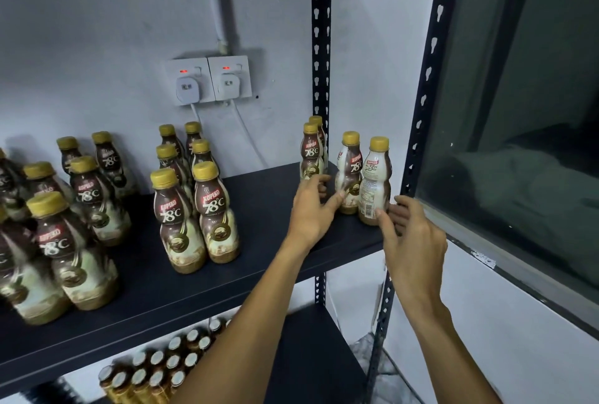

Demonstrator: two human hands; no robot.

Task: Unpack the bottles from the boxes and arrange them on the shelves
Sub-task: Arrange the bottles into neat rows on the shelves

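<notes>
Head view, and the labels read loud and clear: "KOPIKO" in red over a big "78°C" on brown-and-cream bottles with gold caps. The pair at centre (197,215) shows that writing best, standing upright side by side on the dark shelf (259,274). More of the same brand crowd the left end (64,231), blurred at the edge, and a further group stands behind the centre pair (181,147).

Over to the right end of the shelf: the left hand (312,209) reaches in, fingers loosely spread, thumb touching the base of the back bottle (311,153) and fingertips touching the low part of the middle bottle (349,173). It wraps around neither one. One more cap peeks out just behind that back bottle.

The right hand (411,235) comes in from the right, thumb and fingers pinching the bottom of the front bottle (375,181), which stands upright near the shelf's front right corner with its back label turned out; a barcode shows, small print unreadable.

Lower shelf (311,355): a tight block of small bottles (158,368) with pale caps seen from above, labels not legible.

On the wall, two white sockets (209,80) with red lights, each with a plug in.
</notes>
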